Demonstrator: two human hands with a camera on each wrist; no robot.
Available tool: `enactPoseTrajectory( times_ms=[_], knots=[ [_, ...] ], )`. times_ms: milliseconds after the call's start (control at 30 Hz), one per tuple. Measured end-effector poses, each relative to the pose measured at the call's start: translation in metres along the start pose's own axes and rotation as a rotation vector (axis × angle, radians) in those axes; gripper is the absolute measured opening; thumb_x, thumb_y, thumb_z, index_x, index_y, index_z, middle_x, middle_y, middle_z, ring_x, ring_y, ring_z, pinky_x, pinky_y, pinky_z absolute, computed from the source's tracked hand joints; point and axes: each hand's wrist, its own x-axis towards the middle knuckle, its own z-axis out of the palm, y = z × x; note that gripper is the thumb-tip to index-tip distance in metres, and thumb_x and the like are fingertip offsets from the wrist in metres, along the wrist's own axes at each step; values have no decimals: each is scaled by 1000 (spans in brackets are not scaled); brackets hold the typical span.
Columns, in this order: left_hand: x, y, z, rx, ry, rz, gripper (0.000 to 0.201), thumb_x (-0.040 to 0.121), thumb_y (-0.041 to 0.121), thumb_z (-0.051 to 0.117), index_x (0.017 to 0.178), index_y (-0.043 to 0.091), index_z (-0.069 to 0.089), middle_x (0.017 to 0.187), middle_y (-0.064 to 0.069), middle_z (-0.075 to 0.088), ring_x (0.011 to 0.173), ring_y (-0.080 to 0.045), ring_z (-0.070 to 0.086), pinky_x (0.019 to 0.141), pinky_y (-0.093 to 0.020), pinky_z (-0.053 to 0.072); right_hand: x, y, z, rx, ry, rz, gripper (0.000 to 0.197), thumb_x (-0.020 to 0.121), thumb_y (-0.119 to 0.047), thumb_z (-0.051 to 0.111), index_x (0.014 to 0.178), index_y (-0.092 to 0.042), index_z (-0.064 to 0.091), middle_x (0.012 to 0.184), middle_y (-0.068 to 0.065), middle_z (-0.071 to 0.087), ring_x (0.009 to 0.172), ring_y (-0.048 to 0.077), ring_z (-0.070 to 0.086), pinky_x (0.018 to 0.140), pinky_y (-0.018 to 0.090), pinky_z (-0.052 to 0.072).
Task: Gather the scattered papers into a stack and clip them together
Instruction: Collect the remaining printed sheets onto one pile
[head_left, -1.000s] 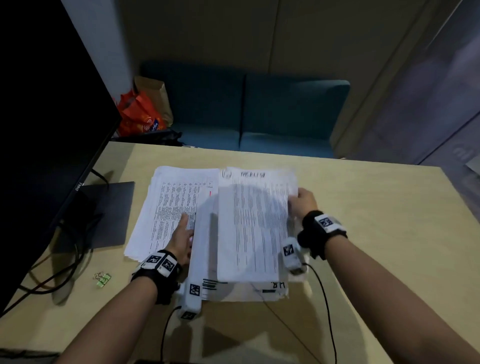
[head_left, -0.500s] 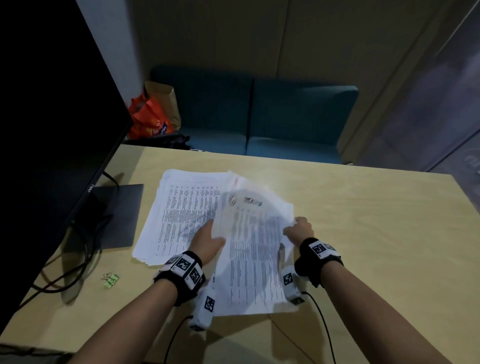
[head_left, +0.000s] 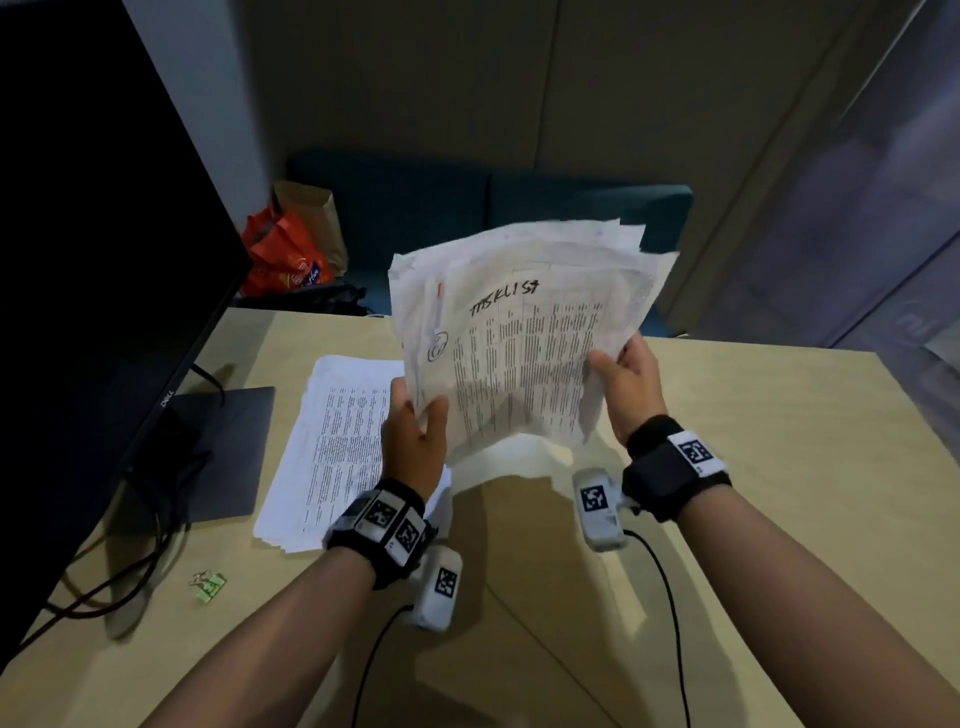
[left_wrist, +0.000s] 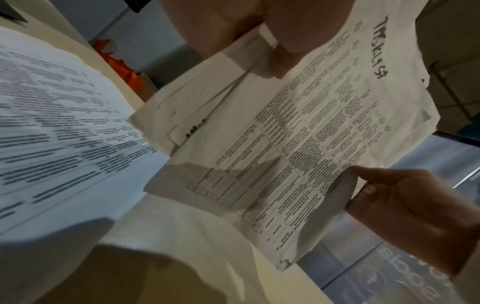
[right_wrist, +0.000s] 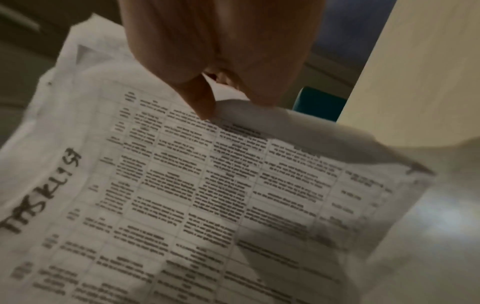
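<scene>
Now, from the head view, the left hand (head_left: 415, 441) and the right hand (head_left: 626, 382) hold a loose bunch of papers (head_left: 519, 353) up in the air above the counter (head_left: 753, 493). Each hand's grip is pinched on a side edge of the bunch, left hand on the left edge, right hand on the right. The bunch stands tall, with its long side going up and down, and its top edges are messy. A second pile of papers (head_left: 343, 447) lies flat on the counter, just left of the held bunch and partly under the left hand. A small green clip (head_left: 209, 587) lies on the counter left of that pile, nearer the left hand.

Next, the left wrist view shows the thumb on the front page of the held bunch (left_wrist: 298, 133), with the flat pile (left_wrist: 59, 127) just beside it, lower down.

Last, the right wrist view shows fingers and thumb pinching the page edge (right_wrist: 233, 185).

I think the held bunch goes down to its left, onto the flat pile.
</scene>
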Motion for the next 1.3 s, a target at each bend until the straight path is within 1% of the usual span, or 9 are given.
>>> enactPoseTrajectory(
  times_ms=[100,200,300,433,500,767,867,1033,1300],
  knots=[
    [-8,-11,-2,17,-34,-133,67,74,43,66,124,11,35,94,16,53,81,-2,55,73,-22,44,-11,26,-4,-99,-56,102,55,82,7,60,129,-11,39,120,4,58,110,22,59,89,38,52],
    [-4,-24,1,-10,-84,-266,62,84,21,69,131,19,28,113,5,54,100,-14,56,89,-27,38,-19,42,-5,-112,-52,209,69,78,14,61,135,-11,31,111,0,56,109,24,56,74,27,51],
    [6,-29,9,-21,-54,-290,53,80,10,70,123,10,39,111,-7,58,100,-25,58,91,-37,46,-21,50,-1,-108,-23,278,70,75,18,55,134,-11,33,115,9,56,109,31,55,74,33,50],
    [4,-28,18,-120,-38,-387,37,80,0,62,109,12,42,90,0,57,81,-19,58,67,-25,48,-25,56,14,-144,24,287,66,73,17,49,131,-12,35,120,15,54,108,34,53,80,41,52],
    [0,-32,24,-111,-65,-419,29,83,2,57,106,13,43,95,-6,60,85,-23,60,70,-31,52,-29,58,23,-161,40,256,58,75,18,46,125,-11,39,114,13,54,103,31,53,77,38,51],
    [7,-28,16,-70,7,-223,14,81,3,42,93,8,39,78,-2,50,68,-18,49,46,-17,43,-29,47,20,-131,85,143,28,84,11,56,105,-9,59,103,10,64,96,28,61,82,36,50],
    [8,-32,4,-47,-6,-221,25,71,13,43,95,13,38,82,-2,54,75,-23,53,61,-29,46,-32,49,16,-136,44,134,35,83,8,62,113,-10,56,109,9,64,99,29,62,84,40,52],
    [4,-46,-2,16,-129,-281,30,88,0,52,108,18,37,107,-7,60,98,-26,61,74,-27,50,-39,67,19,-103,108,232,45,78,17,55,115,-8,48,111,15,61,105,36,57,85,45,51],
    [21,-29,-3,115,-69,-353,36,96,16,49,131,11,38,107,-3,55,91,-19,54,81,-25,42,-33,45,58,-250,134,129,45,83,16,37,122,-5,47,101,5,55,101,26,52,79,33,47]
  ],
)
